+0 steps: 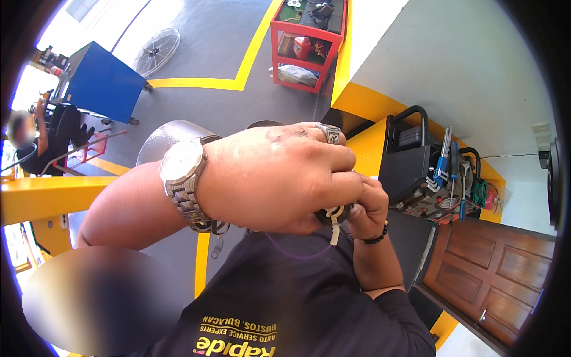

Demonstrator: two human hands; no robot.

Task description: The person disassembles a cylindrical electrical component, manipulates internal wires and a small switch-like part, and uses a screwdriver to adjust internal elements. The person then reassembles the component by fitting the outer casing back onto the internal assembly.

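My left hand [285,172], with a ring and a steel-band watch [183,169], reaches across the middle with its back up and its fingers curled down. Most of what those fingers close around is hidden beneath them. My right hand [370,208], a dark bead bracelet at its wrist, meets it from the right with bent fingers. Between the hands, a small dark part with a cream strip [335,231] shows, the strip hanging down beside my right thumb. Behind my left wrist is a grey, rounded metallic surface [172,137], partly covered. A small translucent tab [217,246] hangs under the watch.
A blue wheeled cabinet [104,83] and a round wire fan guard [157,52] stand far left. Nearby is another person [56,131]. A yellow beam [53,199] crosses at left. A red shelf cart [308,56] stands ahead; a black tool cart [410,163] and wooden door [488,268] are right.
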